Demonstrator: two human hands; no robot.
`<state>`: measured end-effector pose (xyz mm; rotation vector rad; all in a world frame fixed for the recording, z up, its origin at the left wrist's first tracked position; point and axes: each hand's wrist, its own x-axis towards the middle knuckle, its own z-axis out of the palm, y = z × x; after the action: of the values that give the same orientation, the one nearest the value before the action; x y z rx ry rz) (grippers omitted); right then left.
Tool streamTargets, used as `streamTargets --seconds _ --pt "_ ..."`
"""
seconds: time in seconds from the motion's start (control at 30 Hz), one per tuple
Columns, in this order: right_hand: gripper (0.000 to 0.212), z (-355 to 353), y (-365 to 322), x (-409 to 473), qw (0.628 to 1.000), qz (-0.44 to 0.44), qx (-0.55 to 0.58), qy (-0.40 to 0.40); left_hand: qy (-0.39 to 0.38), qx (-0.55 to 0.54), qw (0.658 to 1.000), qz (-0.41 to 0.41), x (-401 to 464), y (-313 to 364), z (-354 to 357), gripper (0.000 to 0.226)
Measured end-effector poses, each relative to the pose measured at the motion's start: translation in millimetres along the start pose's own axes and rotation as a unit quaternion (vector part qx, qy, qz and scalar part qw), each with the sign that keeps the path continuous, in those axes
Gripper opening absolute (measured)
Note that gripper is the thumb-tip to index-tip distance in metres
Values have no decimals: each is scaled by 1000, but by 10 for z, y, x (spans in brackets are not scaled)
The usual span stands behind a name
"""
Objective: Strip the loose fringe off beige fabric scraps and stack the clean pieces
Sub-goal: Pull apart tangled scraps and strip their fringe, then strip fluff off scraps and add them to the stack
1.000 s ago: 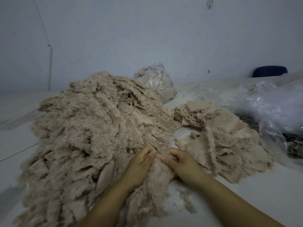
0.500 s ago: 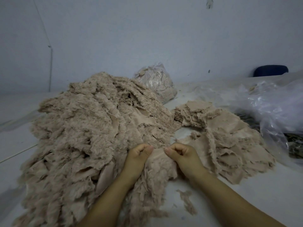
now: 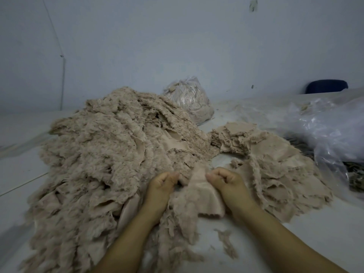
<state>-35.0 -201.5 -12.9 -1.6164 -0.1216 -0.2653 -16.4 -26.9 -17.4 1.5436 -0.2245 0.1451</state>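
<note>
Both my left hand (image 3: 161,187) and right hand (image 3: 226,181) pinch one scrap (image 3: 201,191) at the big fringed heap's (image 3: 110,154) near edge. Right of that heap, the clean stack (image 3: 275,166) looks small; most remains.

Large fringed fabric heap (image 3: 110,154): beige, mottled with darker brown flecks.
Flat stack of fabric pieces (image 3: 275,164): plain, smoother beige.
Tabletop (image 3: 305,233): pale grey-white.
Wall (image 3: 177,46): light bluish grey.
Crumpled plastic bag (image 3: 325,131): clear, whitish sheen.
Rounded object at back (image 3: 326,86): dark blue.
</note>
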Motion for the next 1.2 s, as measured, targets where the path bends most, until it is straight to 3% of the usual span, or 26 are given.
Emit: streamTargets --seconds 0.07,0.13,0.2,0.27,0.33,0.47,0.57,0.6,0.63,0.7,0.8,0.9,1.07,1.13,1.2 --pt "28 -38 20 -2 999 15 31 25 17 -70 997 -33 15 8 -58 32" --pt "19 5 62 -39 999 30 39 -6 -45 -66 996 -47 -3 -17 -56 33" --pt "12 71 90 -56 995 46 80 -26 -131 7 990 -56 -41 -59 9 20" --pt "10 84 82 -25 990 57 128 8 -161 103 980 -57 -46 -81 20 7" --pt "7 50 56 4 985 67 150 57 -158 148 974 -62 -20 -96 -55 13" --pt "9 -22 45 34 983 56 132 116 -89 31 993 -74 -7 -27 -120 21" --pt "6 50 36 5 977 80 175 91 -95 33 994 -34 -44 20 -60 16" --pt "3 93 32 -13 970 90 212 75 -129 63 989 -39 -67 -3 -32 29" --pt "10 131 32 -34 960 99 256 60 -166 82 981 -56 -95 -21 13 39" --pt "20 187 35 -67 934 114 337 29 -182 73 978 -67 -139 -81 111 31" --pt "18 206 11 -78 909 128 397 1 -115 -17 991 -70 -144 -107 169 22" --pt "17 166 24 -47 893 144 426 24 -126 -104 982 -98 -102 -70 138 26" --pt "21 93 41 40 902 140 394 107 -154 -33 983 -90 -38 -97 88 5" --pt "24 -44 27 105 913 120 360 148 -143 -11 986 -89 -8 -112 -1 9" --pt "22 -144 19 125 930 127 320 129 -121 3 988 -94 8 -124 -57 20"
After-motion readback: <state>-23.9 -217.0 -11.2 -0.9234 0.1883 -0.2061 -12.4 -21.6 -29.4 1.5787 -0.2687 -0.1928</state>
